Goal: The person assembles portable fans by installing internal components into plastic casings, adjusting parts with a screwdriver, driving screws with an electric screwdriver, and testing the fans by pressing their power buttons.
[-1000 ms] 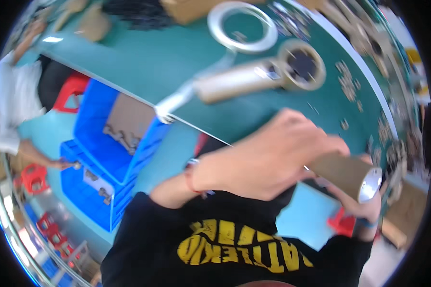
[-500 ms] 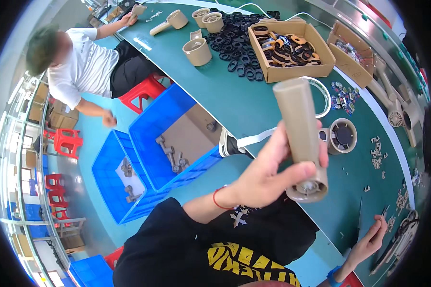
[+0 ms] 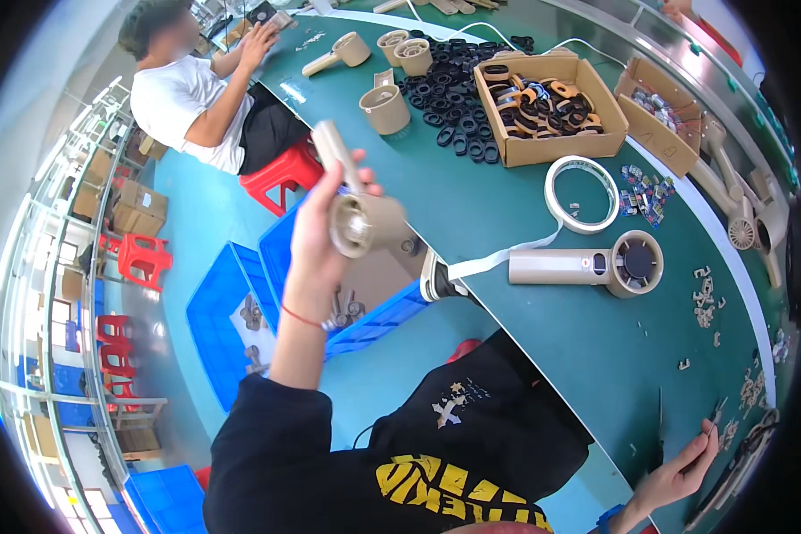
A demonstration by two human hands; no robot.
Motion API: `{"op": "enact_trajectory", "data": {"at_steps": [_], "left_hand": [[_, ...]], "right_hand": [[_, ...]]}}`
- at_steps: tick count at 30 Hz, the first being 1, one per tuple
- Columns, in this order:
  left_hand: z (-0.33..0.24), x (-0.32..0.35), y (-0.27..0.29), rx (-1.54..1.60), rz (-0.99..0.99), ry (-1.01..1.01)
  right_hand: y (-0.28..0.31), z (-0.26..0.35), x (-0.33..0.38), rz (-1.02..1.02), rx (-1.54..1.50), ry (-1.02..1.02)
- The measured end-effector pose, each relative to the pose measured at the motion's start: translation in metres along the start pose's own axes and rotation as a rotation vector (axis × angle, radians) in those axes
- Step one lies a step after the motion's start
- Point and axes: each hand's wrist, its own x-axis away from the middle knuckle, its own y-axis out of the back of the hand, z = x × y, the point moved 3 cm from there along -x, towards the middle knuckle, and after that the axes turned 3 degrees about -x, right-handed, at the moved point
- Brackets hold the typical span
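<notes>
Plainly, the left hand had a fan above the bin

The left hand was wrapped around the handle beside the round head, with fingertips showing past the handle's right side. In this view, the fan stood in front of the bin's inner end, handle tipped up and the hollow head below. The right hand was apart from it, over the counter, and seemed to pinch a slim metal tool between its fingertips; a dark pointed tool was just beside that hand.

The step in hand looked like a transfer between counter and bin, though which way could not be told. The next move seemed to call for a firm wrap on the handle and for room to bring the wide head past the rim.

The fan looked like smooth, matte tan plastic: a tapering handle joined to a short drum, with something shiny inside, softened by blur. A second fan lay on the counter, its drum dark within, near a flat white ring that trailed a pale strip. The bin was ribbed blue plastic, with small drab pieces inside. Farther off, glossy black loops lay heaped beside a cardboard box, its corrugated walls enclosing more loops, black and orange.
</notes>
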Motion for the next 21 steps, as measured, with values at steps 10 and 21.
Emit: {"op": "enact_trajectory", "data": {"at_steps": [10, 21], "left_hand": [[-0.014, 0.01, -0.053, -0.047, 0.227, -0.014], [0.044, 0.035, -0.123, 0.248, 0.519, 0.322]], "right_hand": [[-0.036, 0.059, -0.002, 0.241, -0.032, -0.052], [-0.022, 0.039, -0.016, 0.23, 0.215, -0.103]]}}
